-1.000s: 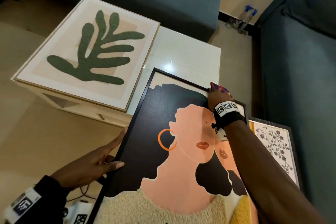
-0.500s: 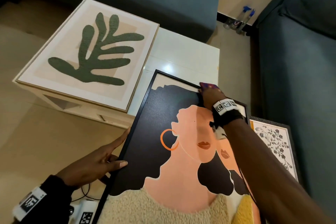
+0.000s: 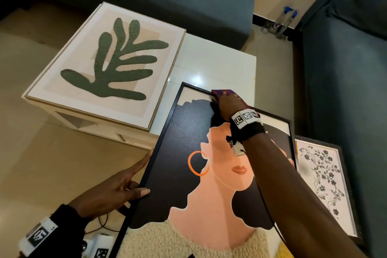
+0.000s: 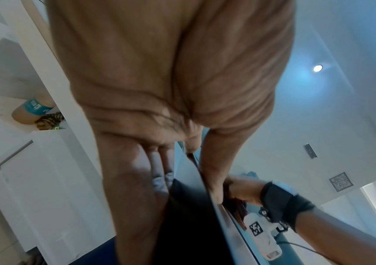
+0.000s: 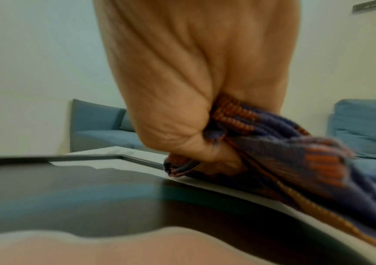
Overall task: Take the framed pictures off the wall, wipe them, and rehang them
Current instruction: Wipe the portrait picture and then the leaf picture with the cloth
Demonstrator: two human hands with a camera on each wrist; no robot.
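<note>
The right hand (image 3: 225, 103) was closed around a bunched purple-and-orange woven cloth (image 5: 273, 152) and pressed it against the far rail of the large black-framed portrait of a woman with an orange hoop earring (image 3: 188, 153), the cloth lying half on the glass and half trailing beyond the rail toward the white coffee table (image 3: 219, 63) just past the knuckles. The left hand (image 3: 117, 190) lay nearer the body, fingers long and mostly straight along the frame's outer left rail, thumb resting on its front edge; it braced the picture rather than clasping it. The portrait sat tilted, its far edge seemingly propped on the table and its near end low toward the person, though the actual contact under the cloth was hidden. The chief risk, in my judgement, was a slide: with only flat fingers steadying one rail, a firm sideways stroke could have pushed the frame off the glossy tabletop or swung it to the right of the wiping wrist, onto the smaller dark-framed floral print (image 3: 322, 184) lying just beside it. Heavy pressure on the unsupported glazing might also have flexed or cracked it. The loose tail of cloth could have snagged the frame's corner. Left of the wiping hand, the pale wooden-framed green leaf picture (image 3: 109, 63) overhung the table's edge, so a knock might have tipped it.
</note>
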